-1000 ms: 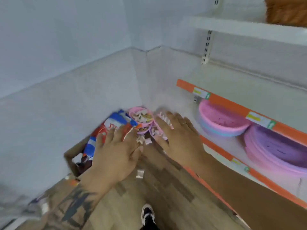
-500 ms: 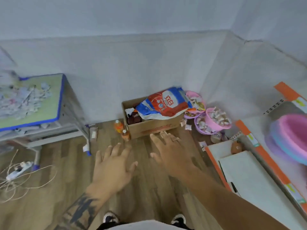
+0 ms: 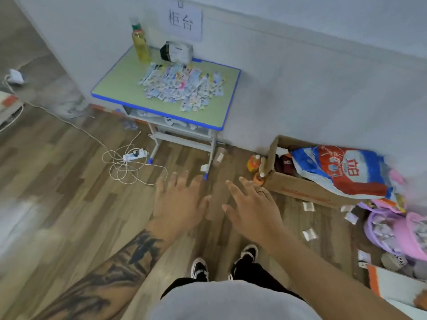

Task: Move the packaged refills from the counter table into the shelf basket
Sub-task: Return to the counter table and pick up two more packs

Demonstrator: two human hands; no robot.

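item: view and hands. a second ago both hands lie on the pink baskets in the corner by the shelf; half a second ago they are lifted off and drawn back over the floor; now the view has swung left to the desk (image 3: 129,87), which sits ahead against the wall. judged meaning: one drop-off is finished and the person is turning back for another load.

item: left hand (image 3: 179,202). grip wide, fingers spread, holding nothing, over bare floor.

item: right hand (image 3: 253,207). grip wide, fingers straight, holding nothing; a ring on one finger.

item: packaged refills (image 3: 182,86). a loose heap on the desk's right half, reaching close to the front edge at its lower right; the hands are well apart from it. a few stray packets lie on the floor at right.

item: pink baskets (image 3: 406,229). at the far right edge, on the floor, already holding packets.

item: desk edges. blue rim all round; a bottle (image 3: 140,41) and a wrapped pack (image 3: 176,51) stand at the back, behind the heap.

item: open room. bare wood floor between feet and desk. hazards, judged: a coiled cable with power strip (image 3: 135,154) left of the desk legs; a cardboard box (image 3: 302,185) and small bottles to the right.
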